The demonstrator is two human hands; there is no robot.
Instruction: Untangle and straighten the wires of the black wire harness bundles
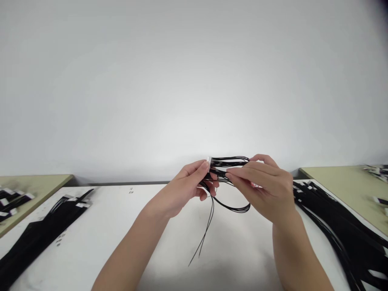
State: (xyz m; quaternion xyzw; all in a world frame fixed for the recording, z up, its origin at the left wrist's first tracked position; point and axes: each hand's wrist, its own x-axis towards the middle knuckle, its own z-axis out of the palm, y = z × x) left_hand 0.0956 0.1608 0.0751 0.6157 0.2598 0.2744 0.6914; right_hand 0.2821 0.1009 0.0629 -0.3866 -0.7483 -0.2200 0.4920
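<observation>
A white multi-pin connector (209,160) with a bundle of thin black wires (229,162) is held up above the white table, in the middle of the head view. My left hand (194,180) pinches the connector between thumb and fingers. To its right, my right hand (263,178) is closed on the wires, its thumb and fingertips pressed together. A loop of the wires (236,209) hangs below the hands, and two loose wire ends dangle lower. Something small and red (256,185) shows at my right palm; I cannot make out what it is.
Black wire bundles with white connectors lie on the table's left (45,230) and right (342,226). More connectored wires (13,200) rest on a yellowish side table at left, others (377,171) on one at right. A white wall (194,81) rises behind.
</observation>
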